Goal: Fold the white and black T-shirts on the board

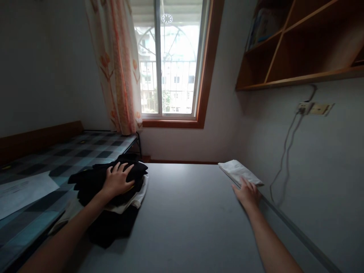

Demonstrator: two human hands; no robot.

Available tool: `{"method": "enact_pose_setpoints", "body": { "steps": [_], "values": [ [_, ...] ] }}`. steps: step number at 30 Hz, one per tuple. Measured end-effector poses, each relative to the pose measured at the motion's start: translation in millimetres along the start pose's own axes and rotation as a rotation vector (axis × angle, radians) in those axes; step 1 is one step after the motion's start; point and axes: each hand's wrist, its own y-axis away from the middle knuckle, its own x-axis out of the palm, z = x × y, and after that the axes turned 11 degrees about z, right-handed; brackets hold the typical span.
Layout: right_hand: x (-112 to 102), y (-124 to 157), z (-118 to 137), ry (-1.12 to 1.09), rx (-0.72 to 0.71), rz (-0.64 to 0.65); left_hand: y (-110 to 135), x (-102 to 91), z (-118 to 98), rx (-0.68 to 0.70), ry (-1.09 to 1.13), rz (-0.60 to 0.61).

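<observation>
Pressing down, your left hand (117, 180) lies open-palmed on the dark clothes (108, 182) piled at the table's (184, 220) left edge. Your right hand (248, 192) rests flat, fingers spread, touching the folded white cloth (237, 170) by the wall. Keep both palms flat so neither slides.

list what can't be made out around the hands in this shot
- Head view: the left hand covers part of the dark clothes pile; the garments beneath it cannot be told apart.
- The right hand hides the near end of the white folded cloth.
- Books on the shelf: too blurred to read.
</observation>
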Motion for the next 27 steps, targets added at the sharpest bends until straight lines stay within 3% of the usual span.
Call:
{"method": "enact_pose_setpoints", "body": {
  "steps": [6,12,16,18,21,24,27],
  "values": [
    [1,-4,-5,-0.018,0.043,0.035,1,-10.3,8,0.060,0.094,-0.008],
    [-12,-12,-1,0.046,-0.021,0.068,16,-27.0,-9,0.080,0.163,-0.310],
    [-19,-8,25,-0.121,-0.173,0.237,17,-44.4,-39,0.205,0.237,-0.425],
    [-21,4,49,-0.321,-0.294,0.333,13,-46.6,-60,0.319,0.290,-0.392],
    [-22,34,92,-0.680,-0.416,0.527,7,-38.0,-98,0.531,0.337,-0.175],
    [-30,61,127,-0.997,-0.363,0.763,6,-18.0,-135,0.717,0.336,0.092],
    [-40,68,140,-1.292,-0.228,0.758,12,6.6,-161,0.757,0.325,0.149]
  ]
}}
